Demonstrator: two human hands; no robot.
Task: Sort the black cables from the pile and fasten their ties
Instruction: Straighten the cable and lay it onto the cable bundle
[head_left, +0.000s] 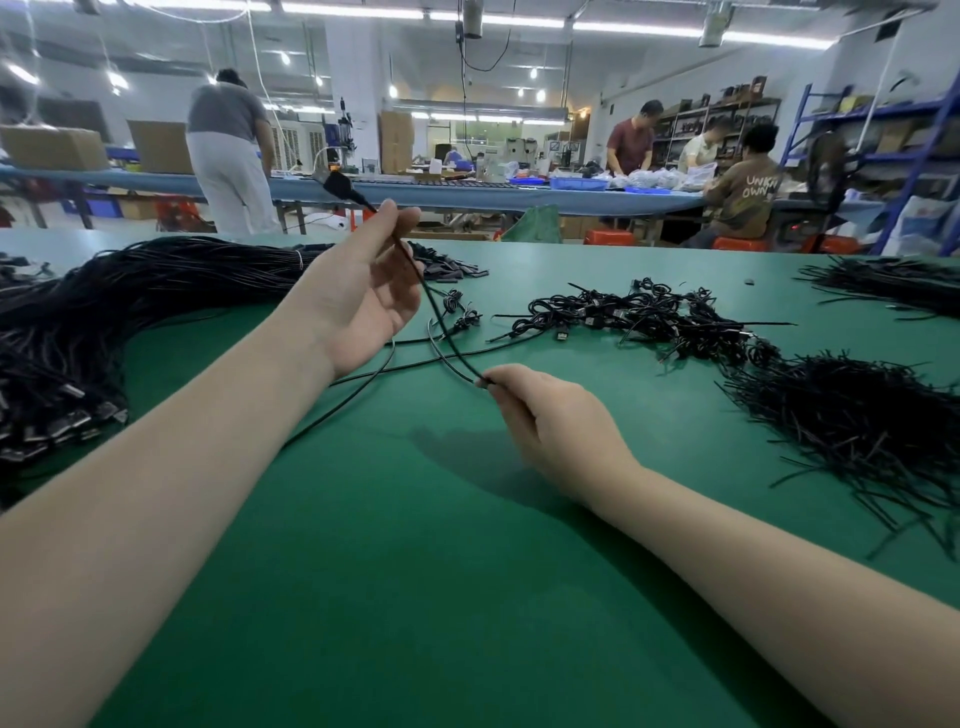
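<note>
Right hand (553, 421): grip closed, pinching black cable (441, 322) low over green table (415, 571). Left hand (363, 296): raised beyond, grip pinching same cable just below plug (340, 185). Loose ties (857, 415) right of cable. Tied bundles (639, 317) beyond. Large cable pile (104, 312) left of cable.

A green table (467, 519) fills the foreground. Beyond its far edge runs a long blue-topped workbench (467, 189) holding blue trays (579, 183) and cardboard boxes (52, 148). A person in a grey top (228, 150) stands at it, back turned. Three seated people (737, 192) work at its right end. Blue metal shelving (883, 135) stands far right, and orange stools (608, 237) sit below.
</note>
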